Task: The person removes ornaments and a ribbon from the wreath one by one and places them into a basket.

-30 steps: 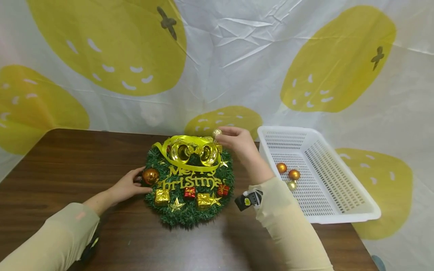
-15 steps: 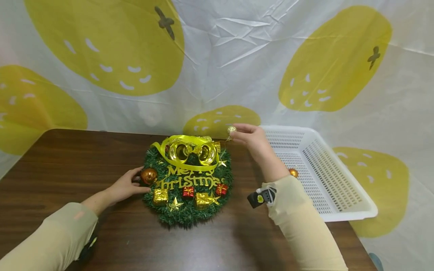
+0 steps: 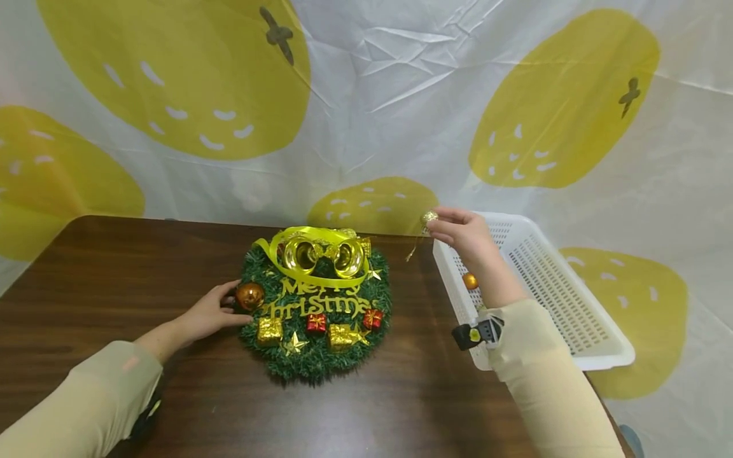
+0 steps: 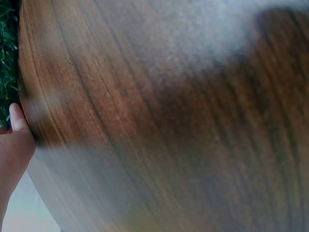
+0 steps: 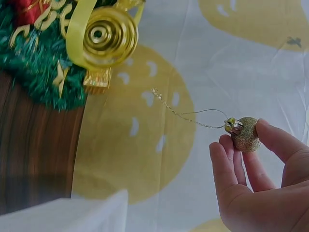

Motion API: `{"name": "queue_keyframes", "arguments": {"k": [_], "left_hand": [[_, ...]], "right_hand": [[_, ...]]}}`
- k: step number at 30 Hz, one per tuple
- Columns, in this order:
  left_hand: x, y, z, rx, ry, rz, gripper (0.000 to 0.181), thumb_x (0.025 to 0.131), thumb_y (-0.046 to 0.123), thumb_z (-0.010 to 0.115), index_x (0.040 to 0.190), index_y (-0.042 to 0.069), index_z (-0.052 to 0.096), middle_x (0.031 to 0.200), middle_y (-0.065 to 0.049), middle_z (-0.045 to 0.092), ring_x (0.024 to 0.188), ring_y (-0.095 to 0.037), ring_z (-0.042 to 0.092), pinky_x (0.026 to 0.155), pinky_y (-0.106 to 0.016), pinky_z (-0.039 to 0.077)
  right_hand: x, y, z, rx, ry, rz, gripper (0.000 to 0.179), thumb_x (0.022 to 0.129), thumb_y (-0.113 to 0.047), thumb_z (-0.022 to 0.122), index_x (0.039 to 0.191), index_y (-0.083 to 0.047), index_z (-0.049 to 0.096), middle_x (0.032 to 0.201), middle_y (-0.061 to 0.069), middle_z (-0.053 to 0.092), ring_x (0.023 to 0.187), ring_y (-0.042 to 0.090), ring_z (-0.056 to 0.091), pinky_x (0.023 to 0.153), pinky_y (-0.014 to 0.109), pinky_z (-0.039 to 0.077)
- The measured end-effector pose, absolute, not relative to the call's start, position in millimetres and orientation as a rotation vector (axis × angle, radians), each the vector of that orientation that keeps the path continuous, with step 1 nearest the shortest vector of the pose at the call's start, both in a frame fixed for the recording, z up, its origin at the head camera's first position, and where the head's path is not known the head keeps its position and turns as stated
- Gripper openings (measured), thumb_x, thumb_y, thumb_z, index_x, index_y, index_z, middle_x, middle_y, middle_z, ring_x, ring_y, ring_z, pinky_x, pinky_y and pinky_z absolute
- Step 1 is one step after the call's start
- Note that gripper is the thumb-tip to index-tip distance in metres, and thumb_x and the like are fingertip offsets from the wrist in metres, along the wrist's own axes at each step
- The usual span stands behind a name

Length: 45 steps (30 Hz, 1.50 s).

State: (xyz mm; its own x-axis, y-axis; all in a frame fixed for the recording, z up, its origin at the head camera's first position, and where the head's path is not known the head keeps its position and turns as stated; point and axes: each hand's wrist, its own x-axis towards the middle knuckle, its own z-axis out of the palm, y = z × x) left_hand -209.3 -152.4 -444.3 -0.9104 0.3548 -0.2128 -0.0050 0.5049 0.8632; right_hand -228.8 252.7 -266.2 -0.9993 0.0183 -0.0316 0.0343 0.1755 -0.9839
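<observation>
A green Christmas wreath (image 3: 315,366) lies on the table, bearing gold bells (image 3: 347,259), a yellow ribbon (image 3: 263,249), gift boxes, stars and "Merry Christmas" lettering. My left hand (image 3: 207,315) grips its left edge beside a shiny orange bauble (image 3: 250,296); some fingertips are hidden. In the left wrist view, the thumb meets the green tinsel (image 4: 7,53). My right hand (image 3: 466,235) pinches a small gold glitter bauble (image 5: 247,135) between thumb and fingers, in the air by the basket's near-left corner. A thin gold cord (image 5: 181,116) trails from its cap.
A white perforated plastic basket (image 3: 618,357) stands at the table's right side, partly behind my right arm. An orange bauble (image 3: 470,281) shows inside it. A fruit-patterned cloth (image 3: 378,127) hangs behind the brown wooden table (image 3: 137,261).
My right hand has moved right with the gold glitter bauble, away from the wreath's top to the basket's edge; its cord now hangs down. The left hand stays at the wreath.
</observation>
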Motion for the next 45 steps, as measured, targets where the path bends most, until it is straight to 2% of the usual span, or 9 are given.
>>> {"name": "queue_keyframes", "arguments": {"k": [3, 9, 11, 14, 16, 18, 26, 34, 45], "left_hand": [[-211.0, -152.3, -444.8, 0.293, 2.394, 1.372, 0.095, 0.086, 0.023, 0.068, 0.147, -0.008, 0.002, 0.143, -0.040, 0.013, 0.124, -0.057, 0.034, 0.098, -0.056, 0.043], [-211.9, -151.2, -446.4, 0.283, 2.405, 1.367, 0.096, 0.086, 0.024, 0.069, 0.148, -0.008, 0.003, 0.143, -0.040, 0.014, 0.123, -0.056, 0.035, 0.097, -0.055, 0.044], [-211.2, -150.9, -445.9, 0.280, 2.408, 1.364, 0.097, 0.085, 0.025, 0.069, 0.148, -0.007, 0.003, 0.143, -0.040, 0.013, 0.124, -0.057, 0.035, 0.098, -0.055, 0.044], [-210.5, -150.7, -445.6, 0.273, 2.410, 1.364, 0.097, 0.084, 0.026, 0.070, 0.148, -0.007, 0.004, 0.144, -0.040, 0.011, 0.124, -0.057, 0.035, 0.099, -0.056, 0.043], [-210.3, -151.0, -445.7, 0.271, 2.412, 1.361, 0.098, 0.084, 0.026, 0.070, 0.148, -0.007, 0.004, 0.145, -0.039, 0.011, 0.124, -0.057, 0.034, 0.099, -0.056, 0.043], [-210.2, -151.3, -445.8, 0.273, 2.413, 1.361, 0.098, 0.084, 0.027, 0.071, 0.148, -0.007, 0.004, 0.145, -0.039, 0.011, 0.124, -0.056, 0.034, 0.099, -0.056, 0.043], [-209.5, -151.4, -445.0, 0.270, 2.412, 1.352, 0.099, 0.084, 0.029, 0.071, 0.148, -0.007, 0.004, 0.145, -0.039, 0.011, 0.125, -0.056, 0.034, 0.098, -0.055, 0.043], [-210.6, -152.7, -446.2, 0.278, 2.410, 1.346, 0.099, 0.084, 0.029, 0.070, 0.148, -0.006, 0.003, 0.145, -0.039, 0.011, 0.125, -0.056, 0.034, 0.098, -0.056, 0.043], [-210.8, -152.4, -446.5, 0.284, 2.400, 1.355, 0.099, 0.084, 0.029, 0.070, 0.148, -0.006, 0.003, 0.145, -0.039, 0.012, 0.125, -0.056, 0.033, 0.099, -0.056, 0.042]], "right_hand": [[-226.9, 264.3, -265.0, 0.046, 2.356, -2.078, 0.053, 0.089, 0.002, 0.056, 0.135, 0.016, 0.035, 0.083, -0.010, 0.060, 0.075, -0.002, 0.062, 0.078, 0.011, 0.053], [-223.6, 287.5, -264.5, 0.081, 2.376, -2.098, 0.051, 0.089, 0.001, 0.058, 0.134, 0.014, 0.039, 0.082, -0.012, 0.062, 0.074, -0.002, 0.062, 0.077, 0.010, 0.053], [-222.5, 295.5, -265.2, 0.079, 2.358, -2.135, 0.041, 0.088, 0.001, 0.059, 0.127, 0.008, 0.049, 0.082, -0.012, 0.064, 0.074, -0.001, 0.063, 0.077, 0.011, 0.053], [-221.2, 307.6, -267.2, 0.063, 2.321, -2.193, 0.020, 0.087, 0.002, 0.060, 0.105, -0.003, 0.058, 0.079, -0.011, 0.065, 0.074, -0.001, 0.064, 0.076, 0.011, 0.054], [-219.9, 315.2, -269.0, 0.060, 2.314, -2.201, 0.015, 0.086, 0.002, 0.061, 0.095, -0.010, 0.059, 0.079, -0.011, 0.066, 0.074, -0.001, 0.064, 0.075, 0.011, 0.054], [-218.7, 322.7, -271.0, 0.074, 2.317, -2.198, 0.015, 0.086, 0.002, 0.061, 0.093, -0.011, 0.059, 0.078, -0.011, 0.066, 0.074, -0.001, 0.064, 0.075, 0.012, 0.054], [-213.6, 349.4, -279.7, 0.204, 2.441, -2.074, 0.025, 0.086, -0.001, 0.064, 0.109, -0.002, 0.054, 0.079, -0.016, 0.064, 0.073, -0.003, 0.063, 0.075, 0.011, 0.053], [-212.8, 368.5, -290.2, 0.301, 2.477, -1.982, 0.020, 0.085, -0.002, 0.065, 0.102, -0.005, 0.053, 0.074, -0.017, 0.063, 0.071, -0.003, 0.063, 0.071, 0.011, 0.054], [-211.3, 375.9, -299.3, 0.454, 2.608, -1.818, 0.027, 0.085, -0.005, 0.064, 0.109, -0.002, 0.053, 0.075, -0.020, 0.056, 0.069, -0.008, 0.058, 0.070, 0.008, 0.052]]}}
